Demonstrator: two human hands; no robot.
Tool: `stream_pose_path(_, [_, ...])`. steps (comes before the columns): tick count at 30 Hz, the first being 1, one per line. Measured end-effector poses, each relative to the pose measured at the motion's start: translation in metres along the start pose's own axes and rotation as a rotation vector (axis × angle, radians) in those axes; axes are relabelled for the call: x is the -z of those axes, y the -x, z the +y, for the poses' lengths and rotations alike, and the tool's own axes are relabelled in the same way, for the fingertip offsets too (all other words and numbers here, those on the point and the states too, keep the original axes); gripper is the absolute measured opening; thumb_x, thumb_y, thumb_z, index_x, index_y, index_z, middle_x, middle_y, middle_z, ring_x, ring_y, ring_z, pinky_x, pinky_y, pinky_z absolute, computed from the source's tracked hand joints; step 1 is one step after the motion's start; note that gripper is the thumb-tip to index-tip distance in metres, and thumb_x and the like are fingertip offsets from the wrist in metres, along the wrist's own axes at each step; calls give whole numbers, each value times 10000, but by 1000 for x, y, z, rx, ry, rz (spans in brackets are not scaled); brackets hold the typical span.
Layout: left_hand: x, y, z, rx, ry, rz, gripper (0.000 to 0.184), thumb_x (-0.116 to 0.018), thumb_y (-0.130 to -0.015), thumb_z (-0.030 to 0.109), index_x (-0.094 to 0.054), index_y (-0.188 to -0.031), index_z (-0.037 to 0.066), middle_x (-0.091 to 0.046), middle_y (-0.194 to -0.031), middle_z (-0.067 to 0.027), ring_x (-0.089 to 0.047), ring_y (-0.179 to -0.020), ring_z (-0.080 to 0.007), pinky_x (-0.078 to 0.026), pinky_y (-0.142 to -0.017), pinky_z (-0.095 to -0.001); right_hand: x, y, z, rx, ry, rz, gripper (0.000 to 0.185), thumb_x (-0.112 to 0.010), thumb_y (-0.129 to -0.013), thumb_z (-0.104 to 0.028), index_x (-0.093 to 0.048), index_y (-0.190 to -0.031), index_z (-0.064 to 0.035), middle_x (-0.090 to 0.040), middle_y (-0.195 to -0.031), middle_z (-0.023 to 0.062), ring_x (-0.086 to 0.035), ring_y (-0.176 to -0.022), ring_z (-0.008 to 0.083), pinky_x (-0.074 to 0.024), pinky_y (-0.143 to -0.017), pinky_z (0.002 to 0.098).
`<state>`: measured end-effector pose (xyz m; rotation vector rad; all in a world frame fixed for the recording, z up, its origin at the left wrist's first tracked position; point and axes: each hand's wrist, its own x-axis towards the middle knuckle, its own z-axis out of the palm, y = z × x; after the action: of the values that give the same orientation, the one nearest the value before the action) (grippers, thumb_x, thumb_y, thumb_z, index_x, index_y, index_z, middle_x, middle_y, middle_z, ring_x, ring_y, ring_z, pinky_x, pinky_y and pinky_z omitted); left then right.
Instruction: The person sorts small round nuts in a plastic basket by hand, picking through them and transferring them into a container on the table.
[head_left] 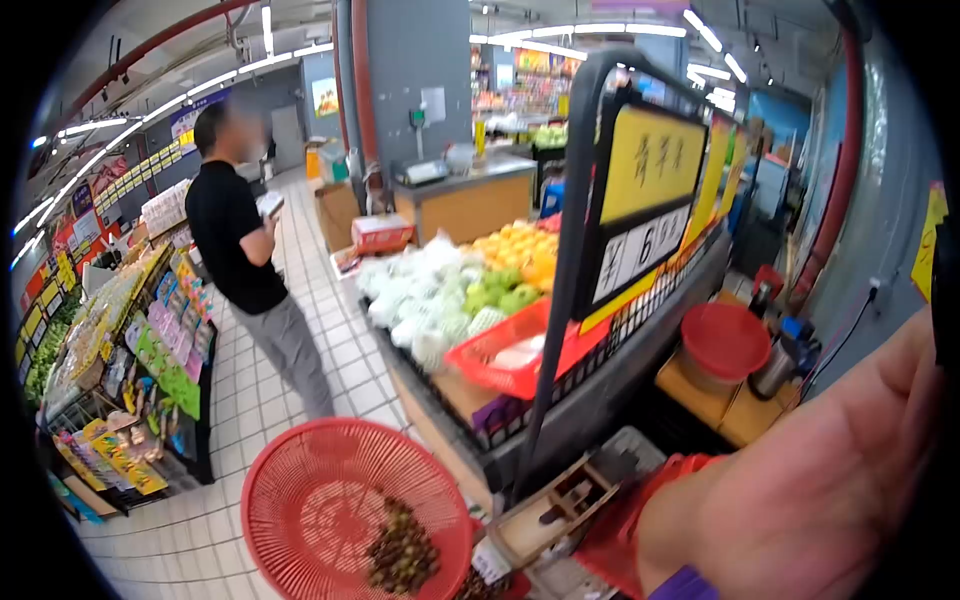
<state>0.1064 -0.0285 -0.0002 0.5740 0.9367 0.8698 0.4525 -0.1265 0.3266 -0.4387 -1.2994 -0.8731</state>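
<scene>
My right hand (pixel 800 490) is raised close to the camera at the lower right, palm side showing. Its fingers run off the dark right edge, so I cannot see whether they hold anything. A bit of purple (pixel 688 583) shows by the wrist. Left of the hand is a red plastic colander basket (pixel 300 490), with small brownish round items (pixel 403 550) gathered at one side. Between basket and hand lies a small wooden box (pixel 540 520) with compartments. Red plastic (pixel 620 540) shows partly behind the hand. My left hand is out of view.
A fruit stand (pixel 430 395) holds net-wrapped fruit, green and orange fruit and a red basket (pixel 505 345). A black-framed price sign (pixel 650 190) rises above it. A person in black (pixel 240 220) stands on the tiled aisle. A red basin (pixel 725 340) sits at right.
</scene>
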Motion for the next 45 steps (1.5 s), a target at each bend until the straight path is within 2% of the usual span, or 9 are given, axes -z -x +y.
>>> stream_pose_path(8, [-5, -12, -16, 59, -30, -83, 827, -543, -749, 61, -28, -1385, 184, -381, -1267, -252, -404, -1148, -406, -299, -967, -528, -8, 1, 5, -126, 8, -31, 358, -618, -764, -171, -518, -1058, 6, -542, -1011, 90, -519, -906, 191, -415, -804, 286])
stream_pose_path(9, [-34, 8, -3, -3, 102, -17, 317, -498, -716, 8, -502, -1020, -81, -561, -1041, -162, -530, -998, -275, -402, -918, -402, -12, 4, 5, -158, 1, -39, 357, -621, -763, -170, -519, -1057, 6, -543, -1013, 91, -520, -910, 193, -414, -807, 286])
stream_pose_path(13, [-18, 0, -17, 84, 99, 56, 56, -562, -746, 32, -569, -789, -2, -586, -828, -87, -550, -827, -182, -458, -776, -327, -26, 20, 0, -234, -34, -99, 357, -630, -756, -166, -523, -1051, 4, -545, -1019, 95, -524, -928, 198, -414, -817, 287])
stream_pose_path(19, [-62, 1, -10, 24, 56, 24, 419, -511, -733, -25, -403, -1138, -39, -559, -996, -121, -574, -893, -228, -473, -806, -347, -76, 213, 24, -1155, -150, -696, 413, -618, -769, -211, -498, -1112, -16, -519, -1110, 136, -498, -1033, 263, -379, -899, 353])
stream_pose_path(23, [-54, 2, -12, 91, 53, 13, 456, -509, -732, -28, -380, -1170, -21, -556, -1001, -121, -574, -896, -228, -470, -819, -357, -76, 361, -16, -1149, 287, -1483, 877, -583, -704, -566, -237, -1338, -68, -215, -1354, 262, -229, -1249, 396, -211, -1017, 446])
stream_pose_path(29, [-60, 13, -20, 143, 108, 30, 462, -509, -738, -6, -372, -1178, -31, -552, -1026, -132, -574, -911, -237, -463, -845, -371, -83, 362, -109, -1272, 0, -1688, 698, -611, -686, -509, -361, -1289, -263, -302, -1284, 215, -344, -1142, 434, -377, -877, 484])
stream_pose_path(38, [-44, 13, -21, 222, 33, 24, 344, -503, -744, 25, -445, -1069, -71, -564, -993, -143, -577, -901, -243, -471, -824, -401, -86, 419, -110, -1851, -403, -807, 152, -592, -771, -146, -600, -884, -44, -562, -634, 11, -527, -574, 134, -421, -518, 282])
stream_pose_path(39, [-40, 12, -22, 223, 30, 37, 345, -503, -743, 25, -445, -1070, -71, -565, -992, -144, -577, -904, -244, -470, -826, -400, -82, 371, -92, -2275, -493, -747, 184, -630, -766, -188, -599, -880, -47, -531, -610, 2, -448, -509, 63, -363, -420, 236])
stream_pose_path(45, [-35, 7, -26, 198, 8, 20, 402, -486, -750, 29, -402, -1126, -86, -532, -1085, -165, -544, -992, -254, -454, -872, -390, -24, 310, -51, -2436, -529, -122, 157, -622, -775, -158, -577, -906, -85, -545, -752, 5, -398, -506, 34, -306, -394, 144])
